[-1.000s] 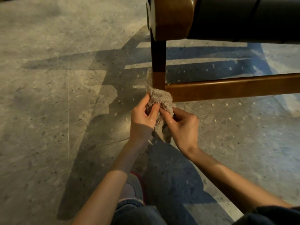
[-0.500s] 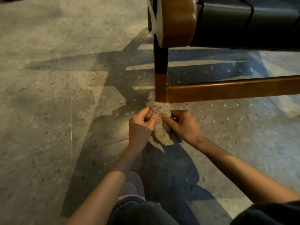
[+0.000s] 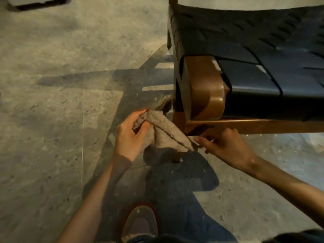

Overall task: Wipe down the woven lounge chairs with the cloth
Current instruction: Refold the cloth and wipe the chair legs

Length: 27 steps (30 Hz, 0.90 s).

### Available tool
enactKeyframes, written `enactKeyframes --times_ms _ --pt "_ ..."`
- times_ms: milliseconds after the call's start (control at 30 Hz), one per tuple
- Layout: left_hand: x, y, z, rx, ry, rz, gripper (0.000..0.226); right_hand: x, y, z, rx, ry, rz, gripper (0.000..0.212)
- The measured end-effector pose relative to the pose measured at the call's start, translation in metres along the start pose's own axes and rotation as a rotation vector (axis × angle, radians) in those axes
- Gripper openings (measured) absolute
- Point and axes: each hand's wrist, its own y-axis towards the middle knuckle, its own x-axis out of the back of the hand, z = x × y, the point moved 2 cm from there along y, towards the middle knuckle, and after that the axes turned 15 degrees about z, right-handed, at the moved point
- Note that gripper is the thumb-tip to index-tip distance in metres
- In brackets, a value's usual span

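While held taut against chair leg [image 3: 178, 118] | left grip [image 3: 130, 135] curled round one cloth [image 3: 164, 135] end; right grip [image 3: 226, 144] pinching other end | risk: weak pinch possibly slipping; cloth dropping

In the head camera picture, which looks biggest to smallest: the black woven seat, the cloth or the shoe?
1. black woven seat, by far.
2. cloth and shoe: about alike; the shoe is nearer the camera and partly cut off, so unranked.
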Motion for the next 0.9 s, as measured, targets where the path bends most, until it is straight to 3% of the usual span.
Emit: enactKeyframes --times_ms 67,167,267,433,600,700,900 --pt "0.004 0.002 -0.009 0.063 -0.031 0.07 0.022 0.001 -0.003 -0.017 -0.04 -0.072 0.027 0.021" --pt "0.004 -0.005 -0.04 0.222 -0.112 0.218 0.041 0.0 -0.017 -0.032 -0.102 -0.121 0.08 0.019" --pt "0.006 -0.007 -0.074 0.254 0.012 0.35 0.035 0.008 -0.039 -0.04 -0.192 -0.097 0.184 0.021" --pt "0.012 -0.006 -0.127 0.395 0.015 0.373 0.051 0.042 -0.076 -0.037 -0.325 -0.105 0.341 0.027" --pt "0.023 -0.016 -0.162 0.687 0.051 0.485 0.032 0.076 -0.107 0.01 -0.407 -0.09 0.501 0.033" --pt "0.035 -0.022 -0.184 0.7 0.12 0.599 0.021 0.106 -0.13 0.051 -0.367 -0.048 0.475 0.031" --pt "0.084 -0.025 -0.261 0.706 0.296 0.69 0.021 0.18 -0.172 0.141 -0.38 0.099 0.441 0.031"
